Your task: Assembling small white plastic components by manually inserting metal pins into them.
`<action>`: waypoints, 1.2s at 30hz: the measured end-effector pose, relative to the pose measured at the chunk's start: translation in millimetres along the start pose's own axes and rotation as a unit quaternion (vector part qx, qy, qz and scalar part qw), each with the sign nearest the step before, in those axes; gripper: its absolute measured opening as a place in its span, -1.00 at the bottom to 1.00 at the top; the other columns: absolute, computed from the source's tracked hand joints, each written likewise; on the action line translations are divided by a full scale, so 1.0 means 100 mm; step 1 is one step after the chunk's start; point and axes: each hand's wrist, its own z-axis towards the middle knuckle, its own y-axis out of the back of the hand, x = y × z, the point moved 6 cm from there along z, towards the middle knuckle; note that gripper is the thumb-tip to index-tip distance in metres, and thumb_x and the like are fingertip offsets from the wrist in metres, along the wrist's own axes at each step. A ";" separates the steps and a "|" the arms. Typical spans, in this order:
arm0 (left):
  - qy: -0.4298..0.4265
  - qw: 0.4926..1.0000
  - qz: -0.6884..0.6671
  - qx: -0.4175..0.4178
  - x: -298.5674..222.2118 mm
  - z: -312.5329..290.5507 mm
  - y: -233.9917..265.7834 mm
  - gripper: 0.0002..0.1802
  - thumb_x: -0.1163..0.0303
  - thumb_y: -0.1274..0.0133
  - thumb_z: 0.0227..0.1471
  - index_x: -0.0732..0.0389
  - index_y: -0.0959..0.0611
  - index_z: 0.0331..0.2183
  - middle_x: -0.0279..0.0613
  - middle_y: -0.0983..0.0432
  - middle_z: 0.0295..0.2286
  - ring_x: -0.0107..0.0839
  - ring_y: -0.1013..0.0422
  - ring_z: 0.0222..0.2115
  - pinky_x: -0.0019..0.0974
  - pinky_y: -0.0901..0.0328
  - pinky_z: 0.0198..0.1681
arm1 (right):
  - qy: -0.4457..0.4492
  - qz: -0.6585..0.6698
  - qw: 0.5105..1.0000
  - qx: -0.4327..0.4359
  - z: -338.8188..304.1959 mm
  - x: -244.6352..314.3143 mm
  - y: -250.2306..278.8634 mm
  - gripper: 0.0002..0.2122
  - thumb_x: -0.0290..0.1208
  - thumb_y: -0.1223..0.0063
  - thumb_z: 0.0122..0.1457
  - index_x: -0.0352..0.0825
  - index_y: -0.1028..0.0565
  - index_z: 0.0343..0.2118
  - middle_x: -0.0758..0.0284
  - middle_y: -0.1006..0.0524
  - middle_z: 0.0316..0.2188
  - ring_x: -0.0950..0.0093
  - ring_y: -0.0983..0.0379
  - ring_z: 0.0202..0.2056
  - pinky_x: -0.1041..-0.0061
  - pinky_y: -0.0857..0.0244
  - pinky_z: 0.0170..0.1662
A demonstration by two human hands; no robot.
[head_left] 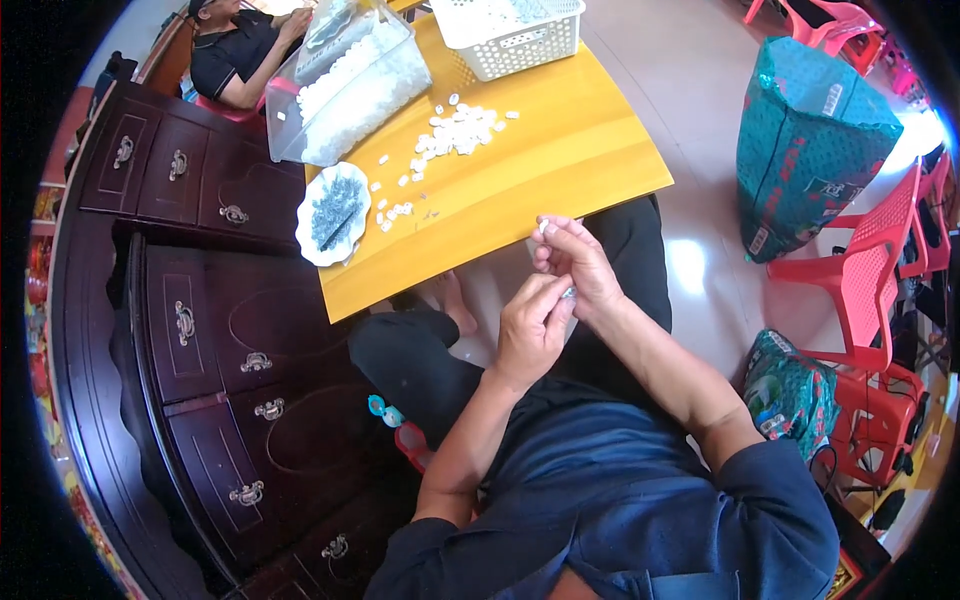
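Both my hands are close together over my lap, just off the near edge of the yellow table (pixel 560 140). My right hand (pixel 585 270) is closed, with a small white plastic piece (pixel 543 228) pinched at its fingertips. Touching or nearly touching its palm is my left hand (pixel 532 325). Its thumb and index finger press together on something small and pale that I cannot make out. A pile of similar white pieces (pixel 460 132) lies on the tabletop, with several strays toward the left. Beside them a white scalloped plate (pixel 307 235) holds many small dark grey parts (pixel 338 208).
A clear plastic bin (pixel 290 125) full of white pieces and a white perforated basket (pixel 530 55) stand on the table's far side. Dark wooden drawers (pixel 230 300) line the left. To the right are teal woven bags (pixel 800 150) and red plastic chairs (pixel 860 280). Another person (pixel 235 55) sits far left.
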 end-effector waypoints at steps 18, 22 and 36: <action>0.083 0.993 -0.080 -0.013 0.06 -0.18 0.02 -0.82 0.70 -0.13 0.11 0.37 -0.65 -0.20 -0.33 -0.53 -0.29 -0.69 -0.43 -0.43 -0.60 -0.32 -0.41 | -0.011 0.019 0.999 0.023 -0.15 -0.08 -0.08 -0.84 -0.48 -0.15 0.27 -0.29 -0.54 -0.11 0.35 -0.62 -0.33 0.59 -0.51 -0.39 0.63 -0.45 -0.28; 0.132 0.970 -0.191 -0.067 0.13 -0.31 -0.07 -0.83 0.67 -0.11 0.16 0.36 -0.62 -0.17 -0.30 -0.54 -0.28 -0.67 -0.45 -0.42 -0.56 -0.37 -0.34 | -0.009 0.024 1.000 0.012 -0.22 -0.08 -0.13 -0.86 -0.50 -0.14 0.28 -0.29 -0.55 -0.12 0.33 -0.62 -0.32 0.61 -0.50 -0.40 0.64 -0.45 -0.29; 0.162 0.961 -0.161 -0.158 0.32 -0.28 1.06 -0.80 0.48 -0.09 0.26 0.33 -0.61 -0.10 -0.31 -0.57 -0.32 -0.64 -0.47 -0.42 -0.53 -0.40 -0.31 | 0.152 -0.337 0.921 0.126 -0.43 -0.27 -0.43 -0.87 -0.49 -0.12 0.31 -0.40 -0.56 -0.14 0.46 -0.59 -0.32 0.73 -0.46 -0.30 0.68 -0.36 -0.19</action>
